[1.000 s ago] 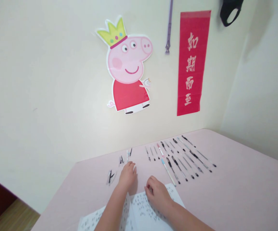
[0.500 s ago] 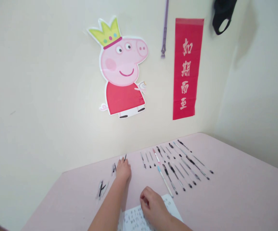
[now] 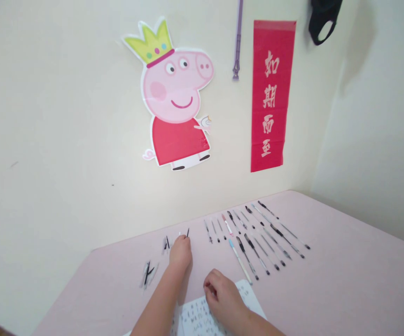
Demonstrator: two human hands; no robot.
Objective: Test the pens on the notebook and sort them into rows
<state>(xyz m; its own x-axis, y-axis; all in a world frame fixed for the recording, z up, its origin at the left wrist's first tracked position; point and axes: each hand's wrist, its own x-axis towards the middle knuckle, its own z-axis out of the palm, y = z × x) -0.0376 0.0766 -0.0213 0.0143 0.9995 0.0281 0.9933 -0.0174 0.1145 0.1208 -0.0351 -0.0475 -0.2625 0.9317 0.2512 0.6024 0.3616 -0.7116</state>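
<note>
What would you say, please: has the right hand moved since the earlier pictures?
No, not noticeably; judged against the nearby blue-topped pen, the right hand keeps about the same place.

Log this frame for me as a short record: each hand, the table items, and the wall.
Left hand: the left hand is at the back of the table, fingertips beside a small dark piece; grip unclear
Right hand: the right hand is loosely curled over a written page; contents hidden
Pens: pens laid out in two slanting rows, right of the left hand
Small pieces: two clusters of clear-and-black pieces, left of the left hand
Wall: pig cutout, red banner, purple strap, black mask-like item
</note>
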